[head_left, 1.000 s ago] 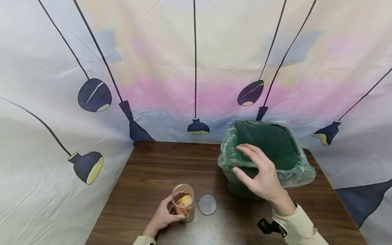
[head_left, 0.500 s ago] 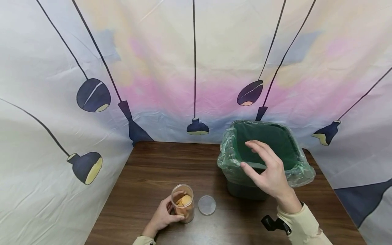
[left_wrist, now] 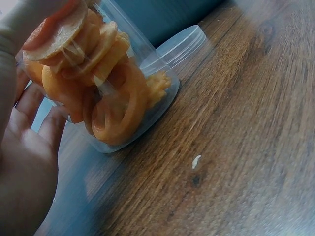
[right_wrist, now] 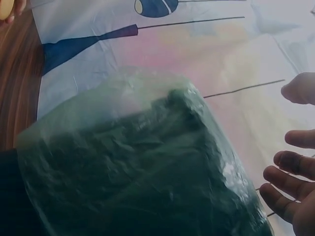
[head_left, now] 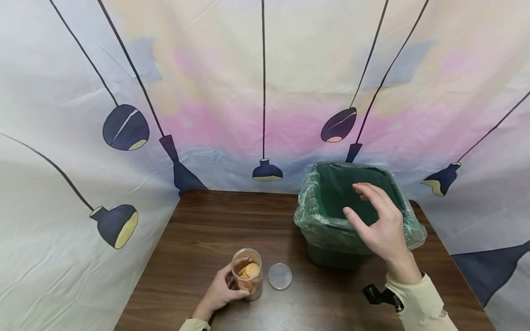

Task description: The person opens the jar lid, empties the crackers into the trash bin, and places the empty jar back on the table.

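Right hand over bin, left hand steadying the jar.
Right hand (head_left: 383,225), released and empty, hovers above the lined bin (head_left: 327,227) at the bench's far right corner; left hand (head_left: 219,290) grasps the biscuit jar (head_left: 247,273) near the front edge, lid (head_left: 279,276) beside it. Advice: keep the jar upright.

A dark wooden table (head_left: 198,239) stood against a draped backdrop cloth (head_left: 232,82) — pale, washed with pink and blue, printed with dark hanging lamps on long cords. One small white speck (left_wrist: 196,161) lay on the wood grain.
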